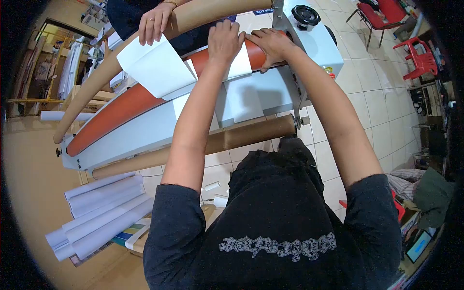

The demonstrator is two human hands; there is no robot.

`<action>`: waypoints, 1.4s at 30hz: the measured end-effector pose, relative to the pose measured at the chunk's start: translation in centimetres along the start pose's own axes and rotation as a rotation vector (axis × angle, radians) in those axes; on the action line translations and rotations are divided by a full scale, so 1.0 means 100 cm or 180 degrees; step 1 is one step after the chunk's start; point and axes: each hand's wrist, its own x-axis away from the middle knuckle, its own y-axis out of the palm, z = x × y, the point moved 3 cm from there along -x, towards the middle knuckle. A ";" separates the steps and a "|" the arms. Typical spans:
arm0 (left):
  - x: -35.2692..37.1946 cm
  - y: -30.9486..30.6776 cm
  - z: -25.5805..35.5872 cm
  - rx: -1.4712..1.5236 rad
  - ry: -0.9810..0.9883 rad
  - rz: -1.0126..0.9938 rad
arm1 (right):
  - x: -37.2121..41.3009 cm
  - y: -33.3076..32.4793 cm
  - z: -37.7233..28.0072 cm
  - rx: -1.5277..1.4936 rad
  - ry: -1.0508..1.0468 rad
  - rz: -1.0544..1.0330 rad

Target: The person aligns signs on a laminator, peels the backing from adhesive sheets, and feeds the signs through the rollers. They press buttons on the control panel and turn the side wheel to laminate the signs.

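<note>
Head view, two open hands on one orange roller, one co-worker's hand on one white sheet

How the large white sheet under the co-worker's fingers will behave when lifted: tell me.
Likely light, as the large white sheet looks thin. Probably bendable but not limp: it is creased, yet spans fairly flat from the co-worker's hand to the orange roller. It may slide if released, since that roller is curved.
</note>
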 end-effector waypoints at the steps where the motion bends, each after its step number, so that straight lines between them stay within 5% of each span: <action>1: 0.004 0.008 0.002 0.0092 -0.0012 -0.0134 | 0.000 0.000 0.000 0.0041 0.0011 -0.0032; 5: 0.014 0.013 0.012 0.0302 -0.0520 -0.0754 | 0.003 -0.001 -0.004 0.0072 0.0003 0.0070; 13: 0.046 0.020 0.019 0.0590 -0.0440 -0.0445 | 0.008 -0.001 -0.006 0.0064 0.0035 0.0119; 18: 0.031 0.017 0.014 0.0712 -0.0502 -0.1114 | 0.010 0.006 -0.005 0.0141 0.0107 0.0198; 25: 0.026 0.023 0.011 0.0701 -0.0380 -0.0755 | 0.010 0.004 -0.005 0.0010 0.0068 0.0343; 34: 0.013 0.023 0.004 0.0935 -0.0631 -0.1704 | -0.002 0.014 0.004 -0.0086 -0.0130 0.0221; 40: 0.002 0.023 0.001 0.0923 -0.0850 -0.2168 | -0.015 0.009 0.011 -0.0160 0.0066 -0.0117; 42: 0.003 0.027 0.000 0.0981 -0.0898 -0.2334 | -0.023 0.003 0.012 -0.0407 0.0327 -0.1042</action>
